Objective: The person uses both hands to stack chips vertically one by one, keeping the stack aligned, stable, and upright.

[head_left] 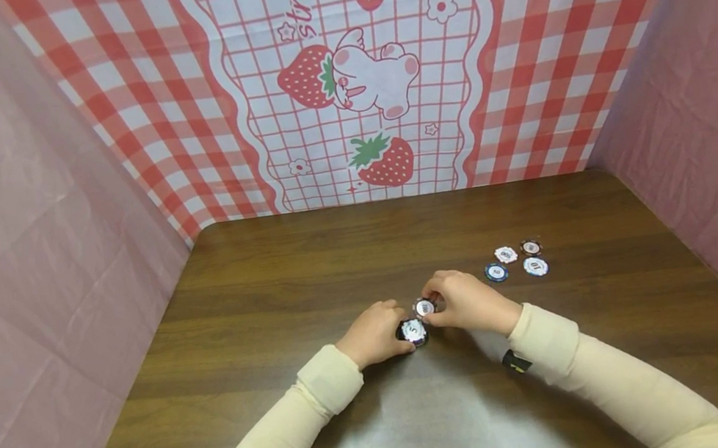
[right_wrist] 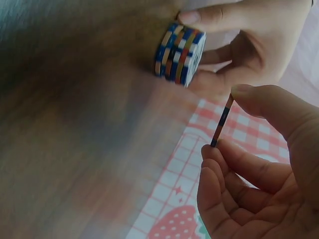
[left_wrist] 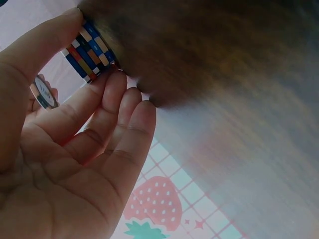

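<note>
The left hand (head_left: 376,333) grips a chip stack (head_left: 414,331) on the wooden table (head_left: 272,278). Just beside it, the right hand (head_left: 471,303) pinches a single chip (head_left: 425,309) by its edge. Four loose chips (head_left: 535,266) lie farther right

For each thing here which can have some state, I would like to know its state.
Left hand: curled round the chip stack
Right hand: pinching the single chip
Chip stack: upright on the table
Single chip: apart from the stack
Four loose chips: lying flat, untouched
</note>
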Action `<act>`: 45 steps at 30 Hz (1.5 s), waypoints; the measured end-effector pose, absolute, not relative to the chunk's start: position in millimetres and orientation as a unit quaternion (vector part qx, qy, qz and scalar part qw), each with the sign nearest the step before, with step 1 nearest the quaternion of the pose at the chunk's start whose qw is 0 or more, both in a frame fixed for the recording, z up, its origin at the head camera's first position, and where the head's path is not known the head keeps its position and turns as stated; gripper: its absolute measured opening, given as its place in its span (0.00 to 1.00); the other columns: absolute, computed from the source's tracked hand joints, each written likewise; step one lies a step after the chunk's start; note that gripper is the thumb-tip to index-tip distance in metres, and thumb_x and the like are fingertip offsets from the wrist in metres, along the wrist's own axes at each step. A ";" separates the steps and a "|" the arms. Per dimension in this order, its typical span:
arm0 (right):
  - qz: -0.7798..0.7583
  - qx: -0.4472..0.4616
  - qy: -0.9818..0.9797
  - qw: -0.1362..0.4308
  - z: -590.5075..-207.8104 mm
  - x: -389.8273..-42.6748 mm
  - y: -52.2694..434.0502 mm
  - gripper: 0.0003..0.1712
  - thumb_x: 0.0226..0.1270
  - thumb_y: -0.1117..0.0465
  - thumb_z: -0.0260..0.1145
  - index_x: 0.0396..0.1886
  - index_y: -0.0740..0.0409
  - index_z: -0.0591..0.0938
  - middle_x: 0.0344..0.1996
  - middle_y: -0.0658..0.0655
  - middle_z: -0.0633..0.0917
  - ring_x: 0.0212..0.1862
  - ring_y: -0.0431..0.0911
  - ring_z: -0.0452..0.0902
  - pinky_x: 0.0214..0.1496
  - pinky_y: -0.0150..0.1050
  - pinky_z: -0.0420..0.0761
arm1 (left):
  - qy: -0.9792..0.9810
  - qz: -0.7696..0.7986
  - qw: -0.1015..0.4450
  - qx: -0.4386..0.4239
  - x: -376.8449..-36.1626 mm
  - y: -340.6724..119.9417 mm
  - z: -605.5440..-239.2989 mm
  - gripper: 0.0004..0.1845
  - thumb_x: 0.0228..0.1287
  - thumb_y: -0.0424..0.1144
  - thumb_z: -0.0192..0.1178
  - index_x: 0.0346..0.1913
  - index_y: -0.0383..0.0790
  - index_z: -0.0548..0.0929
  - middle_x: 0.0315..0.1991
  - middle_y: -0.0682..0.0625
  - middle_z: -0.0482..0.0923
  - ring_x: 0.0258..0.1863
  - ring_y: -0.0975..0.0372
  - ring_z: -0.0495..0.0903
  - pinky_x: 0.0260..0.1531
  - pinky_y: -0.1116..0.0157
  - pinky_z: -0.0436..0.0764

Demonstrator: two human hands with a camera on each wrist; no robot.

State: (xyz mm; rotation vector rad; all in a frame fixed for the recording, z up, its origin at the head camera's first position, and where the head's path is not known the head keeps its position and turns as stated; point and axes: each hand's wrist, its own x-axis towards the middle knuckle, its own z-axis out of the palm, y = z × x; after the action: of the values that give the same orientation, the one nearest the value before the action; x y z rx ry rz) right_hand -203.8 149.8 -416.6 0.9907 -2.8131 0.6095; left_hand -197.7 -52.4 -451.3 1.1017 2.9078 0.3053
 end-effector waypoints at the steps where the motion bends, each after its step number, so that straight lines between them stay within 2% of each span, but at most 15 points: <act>1: 0.201 0.329 -0.921 0.050 -417.1 -202.6 148.6 0.16 0.49 0.56 0.76 0.34 0.61 0.84 0.29 0.51 0.83 0.32 0.41 0.76 0.35 0.35 0.76 | 0.931 0.098 0.009 0.352 -197.6 -52.4 -451.1 0.17 0.48 0.50 0.74 0.38 0.44 0.86 0.34 0.54 0.80 0.36 0.62 0.77 0.41 0.66 0.76; 13: 0.198 0.360 -0.911 0.035 -427.6 -192.2 138.8 0.14 0.49 0.56 0.75 0.34 0.57 0.84 0.30 0.48 0.81 0.31 0.37 0.71 0.34 0.32 0.73 | 0.934 0.102 0.005 0.342 -196.2 -52.0 -449.2 0.15 0.46 0.49 0.74 0.31 0.45 0.82 0.32 0.54 0.78 0.32 0.62 0.76 0.35 0.66 0.76; 23: 0.197 0.374 -0.906 0.037 -434.1 -188.3 132.2 0.14 0.47 0.55 0.76 0.33 0.56 0.85 0.29 0.48 0.81 0.32 0.38 0.72 0.34 0.33 0.74 | 0.935 0.102 0.009 0.340 -196.1 -51.8 -449.2 0.16 0.47 0.49 0.75 0.35 0.43 0.85 0.33 0.54 0.80 0.33 0.62 0.77 0.38 0.67 0.76; 45: 0.184 0.366 -0.912 0.036 -436.4 -190.4 128.0 0.14 0.47 0.57 0.75 0.34 0.57 0.85 0.29 0.48 0.80 0.32 0.38 0.71 0.35 0.33 0.74 | 0.932 0.117 0.008 0.344 -195.8 -53.5 -449.4 0.16 0.47 0.48 0.74 0.36 0.45 0.85 0.33 0.54 0.79 0.36 0.61 0.78 0.41 0.65 0.78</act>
State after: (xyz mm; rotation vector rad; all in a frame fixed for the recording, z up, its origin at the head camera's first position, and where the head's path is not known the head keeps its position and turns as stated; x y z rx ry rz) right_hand -190.4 128.0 -436.4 1.1233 -2.8010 0.5658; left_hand -195.8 -53.5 -449.4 1.0766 2.9120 0.3646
